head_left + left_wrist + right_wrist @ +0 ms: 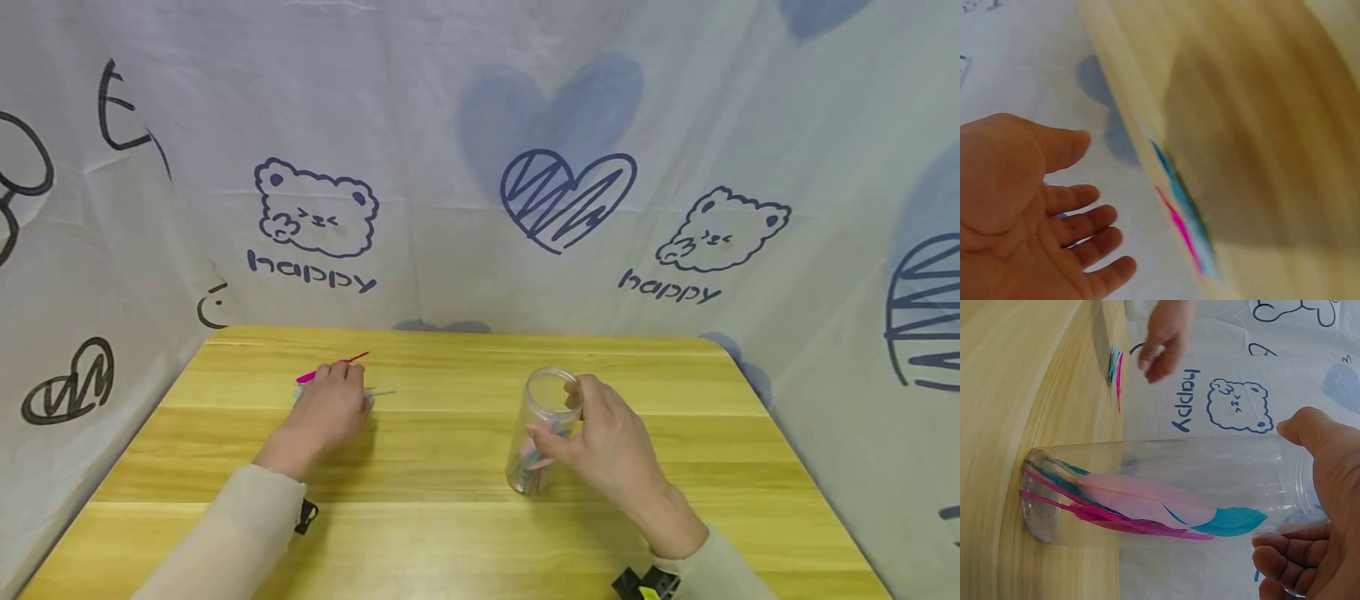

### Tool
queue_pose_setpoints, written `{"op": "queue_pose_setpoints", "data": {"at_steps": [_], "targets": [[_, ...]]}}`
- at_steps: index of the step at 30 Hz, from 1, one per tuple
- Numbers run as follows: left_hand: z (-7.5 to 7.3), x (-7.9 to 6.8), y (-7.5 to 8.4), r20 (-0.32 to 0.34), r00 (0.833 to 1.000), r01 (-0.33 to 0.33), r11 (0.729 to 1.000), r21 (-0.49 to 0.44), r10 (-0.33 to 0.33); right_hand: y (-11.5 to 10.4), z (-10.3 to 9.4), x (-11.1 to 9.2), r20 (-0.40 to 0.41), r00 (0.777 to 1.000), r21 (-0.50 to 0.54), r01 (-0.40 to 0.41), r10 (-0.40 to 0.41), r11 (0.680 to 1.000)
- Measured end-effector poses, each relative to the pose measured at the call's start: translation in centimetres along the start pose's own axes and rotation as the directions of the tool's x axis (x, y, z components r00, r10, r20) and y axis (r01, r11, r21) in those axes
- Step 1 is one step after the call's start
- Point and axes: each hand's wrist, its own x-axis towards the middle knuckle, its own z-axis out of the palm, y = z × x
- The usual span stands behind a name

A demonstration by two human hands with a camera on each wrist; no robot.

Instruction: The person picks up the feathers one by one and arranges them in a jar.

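My right hand (611, 437) grips a clear plastic jar (1166, 447) near its open rim, thumb on one side and fingers on the other. The jar stands upright on the table. Inside it lean several feathers: a pale pink feather (1141, 497), a teal feather (1235, 522) and magenta ones (1122, 526). Over to the left, my left hand (330, 404) hovers above more feathers, its fingers apart and holding nothing. Under it lie a magenta feather (1184, 232) and blue feathers (1179, 190), partly hidden by the hand in the head view.
The wooden table (435, 533) has light yellow grain and ends at a far edge. Behind it and at both sides hangs a white cloth (442, 250) printed with hearts, bears and lettering. Bare tabletop lies between the feathers and the jar.
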Motion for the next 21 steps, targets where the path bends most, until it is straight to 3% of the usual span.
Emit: {"op": "queue_pose_setpoints", "data": {"at_steps": [3, 7, 10, 14, 21], "targets": [[0.5, -0.5, -1.2, 0.112, 0.993, 0.031, 0.999, -0.012, -0.029, 0.0, 0.0, 0.0, -0.003, 1.0, 0.0, 0.002, -0.002, 1.0], [1.1, -1.0, -2.1, 0.26, 0.964, 0.069, 0.996, -0.064, -0.05, 0.1, 0.0, -0.1, -0.006, 1.0, -0.002, 0.005, -0.005, 1.0], [1.6, -1.1, -2.2, 0.318, 0.947, 0.071, 0.993, -0.091, -0.039, 0.1, 0.0, 0.0, -0.005, 1.0, -0.003, 0.003, -0.003, 1.0], [2.2, -1.1, -1.9, 0.335, 0.942, 0.033, 0.995, -0.099, 0.002, 0.0, 0.0, -0.1, -0.005, 1.0, -0.002, 0.002, -0.002, 1.0], [2.4, -1.4, -0.3, 0.307, 0.943, -0.087, 0.985, -0.151, 0.131, 0.1, 0.1, -0.1, -0.015, 1.0, 0.001, 0.009, -0.009, 1.0]]}}
